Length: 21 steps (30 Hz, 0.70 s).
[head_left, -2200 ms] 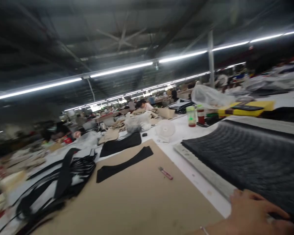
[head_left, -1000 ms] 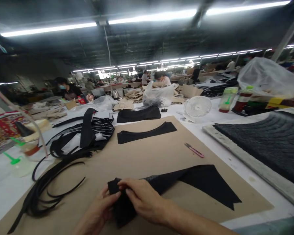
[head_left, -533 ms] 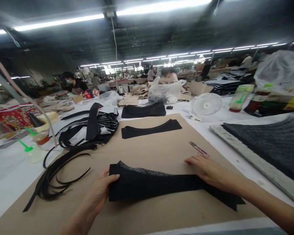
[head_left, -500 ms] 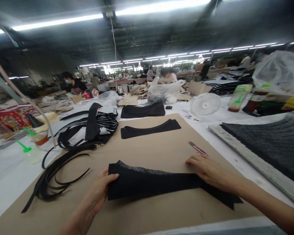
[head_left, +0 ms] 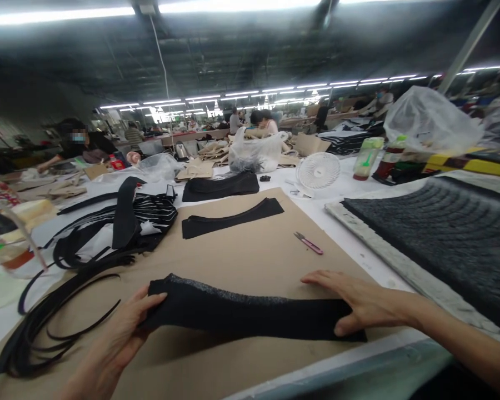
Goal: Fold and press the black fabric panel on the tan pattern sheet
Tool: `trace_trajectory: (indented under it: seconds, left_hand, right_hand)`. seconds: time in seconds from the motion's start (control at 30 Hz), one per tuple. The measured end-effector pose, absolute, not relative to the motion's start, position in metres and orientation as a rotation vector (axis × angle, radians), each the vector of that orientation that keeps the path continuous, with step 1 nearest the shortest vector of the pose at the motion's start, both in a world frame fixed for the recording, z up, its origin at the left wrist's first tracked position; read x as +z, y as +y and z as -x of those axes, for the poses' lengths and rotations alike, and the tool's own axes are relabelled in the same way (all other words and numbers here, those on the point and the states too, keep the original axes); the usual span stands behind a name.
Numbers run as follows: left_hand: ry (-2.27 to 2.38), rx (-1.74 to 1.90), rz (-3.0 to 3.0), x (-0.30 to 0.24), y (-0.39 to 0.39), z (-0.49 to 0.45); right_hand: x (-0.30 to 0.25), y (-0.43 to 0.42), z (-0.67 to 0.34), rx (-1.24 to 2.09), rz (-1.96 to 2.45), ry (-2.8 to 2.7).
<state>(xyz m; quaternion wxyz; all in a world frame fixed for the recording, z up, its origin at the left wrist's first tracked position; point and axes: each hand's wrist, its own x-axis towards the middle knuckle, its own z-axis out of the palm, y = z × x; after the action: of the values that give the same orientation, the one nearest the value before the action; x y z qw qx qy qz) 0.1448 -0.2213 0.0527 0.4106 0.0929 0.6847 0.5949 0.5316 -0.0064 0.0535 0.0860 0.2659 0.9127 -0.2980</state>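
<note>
Head view: left-hand grip (head_left: 127,328) pinches one raised end of the black piece (head_left: 250,318) above the brown sheet (head_left: 233,261), right-hand grip (head_left: 364,300) splayed on the other end, presumably to hold it straight.

The left hand (head_left: 131,316) is closed in a pinch, its thumb (head_left: 155,300) pointing right and lying on top while most of the fingers are hidden beneath. The bare left forearm (head_left: 92,368) slants up from the bottom edge of the view. The right hand (head_left: 356,300) is spread palm down, its fingers stretched leftward and its thumb (head_left: 345,325) held well apart, angled toward the body. The bare right forearm (head_left: 454,334) enters from the right edge.
</note>
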Motion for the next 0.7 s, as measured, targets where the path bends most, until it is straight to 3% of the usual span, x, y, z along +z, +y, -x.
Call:
trace_trajectory:
  seconds: [0.23,0.43,0.57,0.7]
  left_hand:
    - [1.685,1.668,-0.123,0.085,-0.212,-0.15]
    - [1.688,1.616,-0.379,0.118,-0.211,-0.15]
    - [1.772,1.537,-0.511,0.118,-0.226,-0.137]
    - [1.8,1.496,-0.571,0.099,-0.246,-0.116]
  right_hand:
    - [0.034,-0.052,-0.519,-0.823,-0.912,2.811]
    - [0.023,-0.055,-0.465,-1.158,-0.898,2.784]
    - [0.032,-0.05,-0.422,-1.28,-0.675,2.746]
    - [0.042,-0.057,-0.401,-1.133,-0.656,2.667]
